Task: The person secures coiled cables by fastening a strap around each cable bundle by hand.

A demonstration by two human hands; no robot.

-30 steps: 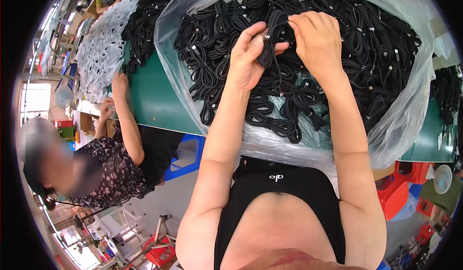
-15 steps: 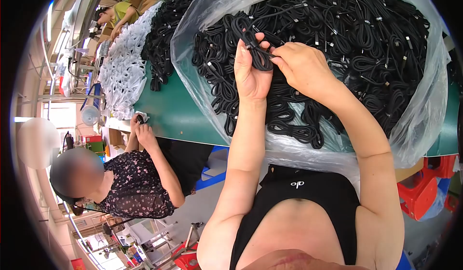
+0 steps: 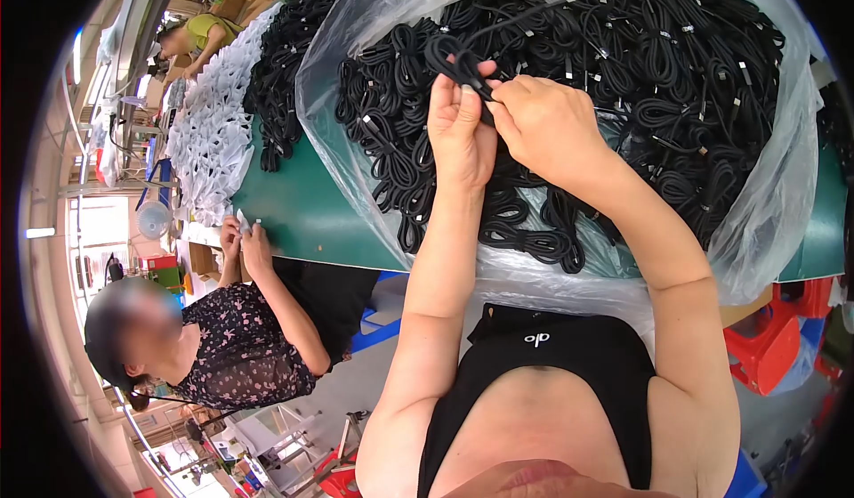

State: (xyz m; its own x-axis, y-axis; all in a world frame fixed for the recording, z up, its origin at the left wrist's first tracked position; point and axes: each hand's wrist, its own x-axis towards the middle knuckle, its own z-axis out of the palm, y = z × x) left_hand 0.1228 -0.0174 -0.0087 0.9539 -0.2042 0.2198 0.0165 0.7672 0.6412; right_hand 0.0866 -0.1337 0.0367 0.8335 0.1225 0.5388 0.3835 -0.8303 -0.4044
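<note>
A coiled black cable (image 3: 452, 60) is held above a heap of similar bundles. My left hand (image 3: 463, 124) is closed round its lower part, with the thumb pressed on the coil. Close against it, my right hand (image 3: 544, 124) pinches the same cable near the middle of the bundle; its fingertips partly cover what they grip. Below and around both hands lie many coiled black cables (image 3: 676, 115) with small metal plugs. They rest in a large clear plastic bag (image 3: 765, 222) whose mouth is spread wide.
The bag stands on a green tabletop (image 3: 298, 204). Left of it lie more black cables (image 3: 277, 97) and a pile of white plastic-wrapped pieces (image 3: 213, 133). A co-worker (image 3: 258, 338) sits at the left, another person (image 3: 200, 40) farther off. Red stools (image 3: 769, 347) stand at the right.
The cable bundle has tilted and its lower loops have gone behind my fingers. My left thumb has closed over it. The co-worker's hands have shifted a little and now hold something whitish.
</note>
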